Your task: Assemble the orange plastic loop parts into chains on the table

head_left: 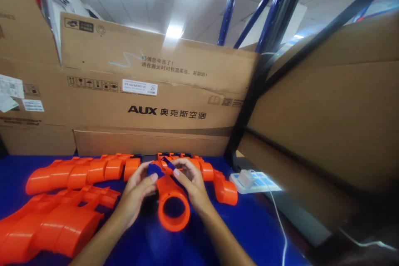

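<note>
An orange plastic part with a wide round ring is held up in front of me, the ring's opening facing me. My left hand is closed around its left side, with the thumb on a dark blue piece at the upper end. My right hand pinches a small, narrow dark blue piece just above the orange part. Whether that narrow piece touches the part I cannot tell. Most of the fingertips on both hands are hidden behind what they hold.
Similar orange parts stand in rows at the back left, front left and right on the blue table. A white power strip with a plug and cable lies right. Cardboard and a black post stand behind.
</note>
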A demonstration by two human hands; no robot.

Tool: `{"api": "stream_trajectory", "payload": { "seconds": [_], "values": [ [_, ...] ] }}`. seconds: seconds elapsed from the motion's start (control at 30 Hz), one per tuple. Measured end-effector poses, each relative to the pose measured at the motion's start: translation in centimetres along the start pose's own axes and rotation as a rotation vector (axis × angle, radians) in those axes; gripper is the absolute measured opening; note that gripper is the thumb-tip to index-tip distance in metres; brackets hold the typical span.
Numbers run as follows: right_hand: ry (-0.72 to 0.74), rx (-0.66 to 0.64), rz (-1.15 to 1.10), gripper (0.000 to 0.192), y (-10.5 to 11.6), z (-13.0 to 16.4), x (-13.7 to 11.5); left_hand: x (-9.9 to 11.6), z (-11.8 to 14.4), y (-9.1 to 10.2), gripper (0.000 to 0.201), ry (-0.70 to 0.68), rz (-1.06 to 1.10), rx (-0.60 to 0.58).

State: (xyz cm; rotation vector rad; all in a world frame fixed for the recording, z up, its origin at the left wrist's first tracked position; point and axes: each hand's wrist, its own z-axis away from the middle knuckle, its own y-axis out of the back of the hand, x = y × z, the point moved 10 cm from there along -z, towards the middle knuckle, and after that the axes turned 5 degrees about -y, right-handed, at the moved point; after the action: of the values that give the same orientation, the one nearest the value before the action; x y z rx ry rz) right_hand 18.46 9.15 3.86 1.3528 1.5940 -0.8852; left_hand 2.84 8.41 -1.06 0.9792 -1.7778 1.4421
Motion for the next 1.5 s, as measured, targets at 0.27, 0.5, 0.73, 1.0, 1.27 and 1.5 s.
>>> {"api": "stream_trajectory", "payload": {
  "seconds": [0.27,0.5,0.73,1.0,1.27,1.5],
  "values": [
    [0.149,-0.060,0.166,0.023,0.6,0.1,-2.9,0.6,0.0,0.3,0.053,-0.033,-0.070,0.037],
    [0.164,-0.132,0.185,0.024,-0.1,0.1,-2.7,1.5,0.4,-0.8,0.042,-0.105,-0.087,-0.050],
    [0.178,-0.127,0.240,0.025,-0.4,0.2,-2.8,1.3,0.1,-0.3,0.048,-0.132,-0.071,-0.060],
    [0.213,-0.136,0.380,0.046,-0.5,0.7,-2.7,2.1,0.3,0.0,0.059,-0.193,-0.043,-0.044],
    [0.423,-0.131,0.669,0.065,-1.3,1.7,-4.0,3.0,0.6,0.0,0.057,-0.296,-0.052,-0.099],
    [0.690,-0.001,0.883,0.074,-2.1,3.4,-5.3,3.4,0.3,0.2,0.041,-0.365,-0.255,-0.051]
  ]
}}
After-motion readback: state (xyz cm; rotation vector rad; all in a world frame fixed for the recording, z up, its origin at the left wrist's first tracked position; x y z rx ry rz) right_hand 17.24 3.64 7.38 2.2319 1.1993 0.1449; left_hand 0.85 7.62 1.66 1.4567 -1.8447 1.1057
